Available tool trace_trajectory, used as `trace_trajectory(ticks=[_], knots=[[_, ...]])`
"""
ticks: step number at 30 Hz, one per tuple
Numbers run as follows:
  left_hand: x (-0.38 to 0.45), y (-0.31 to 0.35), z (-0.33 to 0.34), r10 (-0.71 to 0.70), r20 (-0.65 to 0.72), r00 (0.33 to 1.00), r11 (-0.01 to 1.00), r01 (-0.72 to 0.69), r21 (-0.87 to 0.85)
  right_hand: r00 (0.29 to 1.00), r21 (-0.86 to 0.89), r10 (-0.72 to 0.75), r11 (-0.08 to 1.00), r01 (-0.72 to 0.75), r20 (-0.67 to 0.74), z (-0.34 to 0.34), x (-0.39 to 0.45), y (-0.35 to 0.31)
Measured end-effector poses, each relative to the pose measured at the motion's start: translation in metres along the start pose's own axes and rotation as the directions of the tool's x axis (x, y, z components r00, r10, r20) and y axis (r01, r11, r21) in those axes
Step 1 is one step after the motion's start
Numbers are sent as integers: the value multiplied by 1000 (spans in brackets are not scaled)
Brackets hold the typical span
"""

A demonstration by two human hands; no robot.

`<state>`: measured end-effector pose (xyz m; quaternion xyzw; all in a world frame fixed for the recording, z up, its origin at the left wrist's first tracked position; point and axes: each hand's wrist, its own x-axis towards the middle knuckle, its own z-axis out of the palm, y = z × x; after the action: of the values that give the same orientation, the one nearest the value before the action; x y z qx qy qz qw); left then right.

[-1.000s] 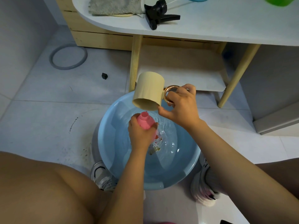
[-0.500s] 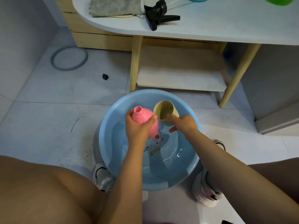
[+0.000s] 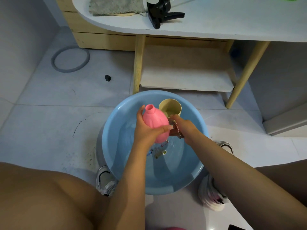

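Note:
A light blue basin with water stands on the floor between my feet. My left hand grips a pink bottle over the water, its open neck pointing up and away. Behind it a beige mug sits tilted in the basin, mouth up. My right hand holds the mug by its copper-coloured handle, down at the water.
A white table on wooden legs stands beyond the basin, with a black spray head and a grey cloth on top. Its low shelf is close behind the basin. A grey ring and a small black piece lie on the tiles.
The mug came down from being tipped above the bottle into the basin. My left hand lifted the pink bottle and tilted its neck away from me.

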<state>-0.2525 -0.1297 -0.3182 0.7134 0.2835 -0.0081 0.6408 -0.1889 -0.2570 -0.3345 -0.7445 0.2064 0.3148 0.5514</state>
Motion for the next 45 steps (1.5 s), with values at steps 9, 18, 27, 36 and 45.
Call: trace_trajectory(ticks=[9,18,27,36,45], knots=[[-1,-14,5,61,-132,989,993,-46,113,999,-193,1,981,-8,-38,1,14,3],[7,-60,-15,9,-214,977,980,34,198,879,-995,-475,99,14,-35,1,33,32],[14,-75,-20,-8,-234,972,981,52,185,931,-973,-343,-224,47,124,15,41,53],[10,-78,-20,-3,-240,971,976,55,209,993,-815,-99,580,11,-57,-4,41,28],[3,-78,-14,51,-201,978,978,-8,209,981,-492,-188,858,143,-42,-20,21,0]])
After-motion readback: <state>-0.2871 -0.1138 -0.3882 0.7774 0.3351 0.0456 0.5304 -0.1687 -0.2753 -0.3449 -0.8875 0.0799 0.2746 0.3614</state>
